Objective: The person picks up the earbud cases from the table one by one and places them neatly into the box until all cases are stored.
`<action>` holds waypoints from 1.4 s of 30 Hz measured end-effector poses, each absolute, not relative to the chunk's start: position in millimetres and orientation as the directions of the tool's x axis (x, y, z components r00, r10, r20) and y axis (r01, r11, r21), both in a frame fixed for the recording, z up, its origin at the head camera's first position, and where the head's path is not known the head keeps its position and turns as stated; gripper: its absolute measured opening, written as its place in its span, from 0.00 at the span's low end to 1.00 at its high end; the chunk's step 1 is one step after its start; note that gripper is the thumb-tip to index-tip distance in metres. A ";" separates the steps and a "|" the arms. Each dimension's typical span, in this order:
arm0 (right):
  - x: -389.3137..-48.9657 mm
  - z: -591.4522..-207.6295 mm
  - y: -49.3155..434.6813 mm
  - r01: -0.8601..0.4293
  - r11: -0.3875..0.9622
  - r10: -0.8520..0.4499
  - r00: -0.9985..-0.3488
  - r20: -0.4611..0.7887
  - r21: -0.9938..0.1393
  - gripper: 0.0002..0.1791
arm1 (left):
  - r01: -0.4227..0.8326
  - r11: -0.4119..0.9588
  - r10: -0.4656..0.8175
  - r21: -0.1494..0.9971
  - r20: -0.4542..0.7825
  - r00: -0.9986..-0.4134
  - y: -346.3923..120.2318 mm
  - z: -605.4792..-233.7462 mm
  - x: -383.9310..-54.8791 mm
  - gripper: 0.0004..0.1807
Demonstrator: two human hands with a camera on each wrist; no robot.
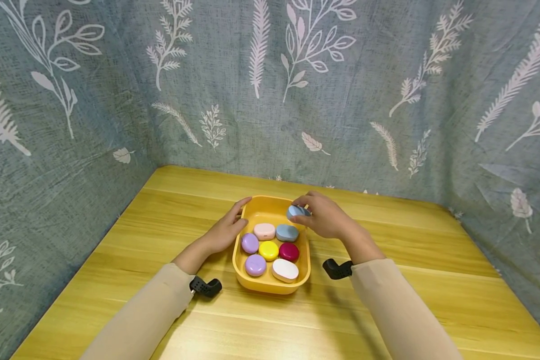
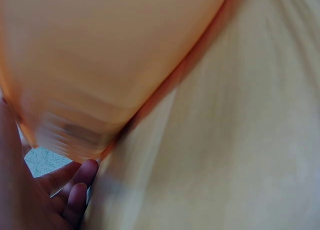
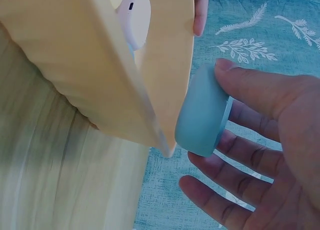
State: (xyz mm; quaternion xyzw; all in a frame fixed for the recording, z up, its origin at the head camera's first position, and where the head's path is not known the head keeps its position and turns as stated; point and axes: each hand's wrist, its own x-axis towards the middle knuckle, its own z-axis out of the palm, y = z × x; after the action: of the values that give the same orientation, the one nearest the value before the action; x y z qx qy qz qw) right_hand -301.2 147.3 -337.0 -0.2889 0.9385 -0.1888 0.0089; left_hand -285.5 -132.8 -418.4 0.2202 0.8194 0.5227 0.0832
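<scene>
My right hand (image 1: pixel 326 215) pinches a light-blue rounded case (image 3: pixel 202 112) between thumb and fingers, tilted at the far right corner of a yellow tray (image 1: pixel 270 288). My left hand (image 1: pixel 222 231) holds the tray's left side, its fingertips at the rim and outer wall. Inside the tray sit a pink case with a small dark slot (image 1: pixel 264 231), a second blue case (image 1: pixel 287 232), a white case (image 1: pixel 285 270), a yellow round case (image 1: pixel 268 250), a dark red round case (image 1: pixel 289 252) and two purple ones (image 1: pixel 255 265). In the left wrist view the tray's outside blurs.
The tray stands on a wooden table (image 1: pixel 171 215) with light grain. Behind and on both sides hangs a blue-grey curtain (image 1: pixel 234 125) printed with white leaves. Black wrist-worn devices (image 1: pixel 206 287) sit at both sleeve cuffs, close to the tabletop.
</scene>
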 end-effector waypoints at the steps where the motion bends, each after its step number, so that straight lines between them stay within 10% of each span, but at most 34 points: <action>1: -301.5 -337.6 146.6 -0.541 0.760 -0.547 -0.832 0.095 -0.360 0.17 | 0.273 0.358 0.447 0.893 0.092 -0.890 -132.8 -418.4 -285.3 0.31; 42: -334.9 -356.9 129.2 -0.483 0.806 -0.524 -0.851 -0.033 -0.341 0.22 | 0.265 0.369 0.446 0.891 0.081 -0.891 -132.6 -417.5 -285.5 0.31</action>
State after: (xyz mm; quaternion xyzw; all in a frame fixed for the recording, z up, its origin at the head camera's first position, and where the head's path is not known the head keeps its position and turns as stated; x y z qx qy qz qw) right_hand -334.9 129.2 -356.9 -0.2654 0.9483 -0.1623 0.0628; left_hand -285.5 -132.6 -417.5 0.2162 0.8228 0.5183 0.0872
